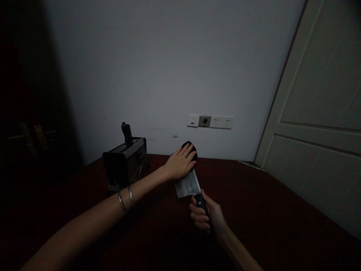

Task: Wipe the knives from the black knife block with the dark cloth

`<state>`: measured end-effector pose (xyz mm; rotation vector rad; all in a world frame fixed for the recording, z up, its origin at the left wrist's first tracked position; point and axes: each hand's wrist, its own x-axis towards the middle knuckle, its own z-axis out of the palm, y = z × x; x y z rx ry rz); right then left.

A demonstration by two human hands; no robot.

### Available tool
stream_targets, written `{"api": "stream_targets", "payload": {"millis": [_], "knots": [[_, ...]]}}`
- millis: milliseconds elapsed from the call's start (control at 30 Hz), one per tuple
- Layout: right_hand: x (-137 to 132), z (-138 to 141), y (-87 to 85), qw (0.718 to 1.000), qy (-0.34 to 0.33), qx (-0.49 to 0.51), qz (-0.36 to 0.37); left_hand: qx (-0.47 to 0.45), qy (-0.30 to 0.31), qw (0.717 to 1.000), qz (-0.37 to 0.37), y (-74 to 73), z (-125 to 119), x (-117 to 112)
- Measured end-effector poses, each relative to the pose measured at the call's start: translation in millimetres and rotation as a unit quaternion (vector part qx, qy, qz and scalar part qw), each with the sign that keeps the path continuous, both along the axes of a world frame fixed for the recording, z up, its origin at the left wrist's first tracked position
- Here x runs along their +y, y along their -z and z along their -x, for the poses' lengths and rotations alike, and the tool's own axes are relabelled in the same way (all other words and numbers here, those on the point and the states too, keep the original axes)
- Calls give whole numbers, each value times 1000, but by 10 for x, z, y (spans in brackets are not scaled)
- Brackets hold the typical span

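My right hand (207, 212) is wrapped round the black handle of a cleaver (188, 185), whose broad metal blade points away from me. My left hand (181, 162) lies with its fingers stretched out over a dark, rounded, flat thing (194, 148) at the far part of the blade. What this dark thing is made of I cannot tell; most of it is hidden under the palm. Left of my hands stands a dark knife block (124, 158) with a black handle (127, 134) sticking up from its top.
Everything stands on a dark red tabletop (239, 210). A pale wall with a row of sockets (210, 121) rises behind it. To the right is a white panelled door (316, 131). The left side is very dark.
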<state>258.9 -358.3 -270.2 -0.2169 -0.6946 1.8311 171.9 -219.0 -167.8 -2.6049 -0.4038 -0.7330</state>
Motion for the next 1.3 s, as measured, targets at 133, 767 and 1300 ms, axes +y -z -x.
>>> {"api": "stream_targets", "payload": {"millis": [133, 767, 1300], "knots": [[-10, -9, -30, 1000, -8, 4, -19, 10, -10, 1000, 6, -61, 27, 137], [-20, -93, -63, 998, 44, 27, -30, 56, 7, 998, 11, 205, 251, 23], [-4, -44, -43, 999, 31, 15, -18, 44, 19, 999, 12, 186, 123, -157]]}}
